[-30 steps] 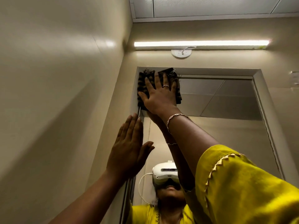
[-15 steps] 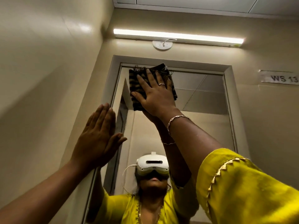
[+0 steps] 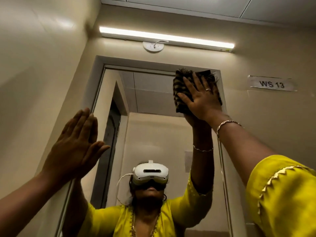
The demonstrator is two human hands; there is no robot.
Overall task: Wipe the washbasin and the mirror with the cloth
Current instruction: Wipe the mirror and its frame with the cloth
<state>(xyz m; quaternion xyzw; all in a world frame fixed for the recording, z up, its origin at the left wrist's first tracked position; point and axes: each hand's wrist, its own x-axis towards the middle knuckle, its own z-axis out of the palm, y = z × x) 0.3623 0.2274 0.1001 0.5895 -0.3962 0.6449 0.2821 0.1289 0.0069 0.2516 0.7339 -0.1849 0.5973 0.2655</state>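
The right hand [image 3: 200,101], fingers straight and spread, presses the dark striped cloth [image 3: 179,93] flat against the mirror [image 3: 153,134] at its top right corner. The cloth shows above and left of the fingers. Well left and lower, the left hand [image 3: 77,146] is raised flat-fingered at the mirror's left edge, holding nothing.
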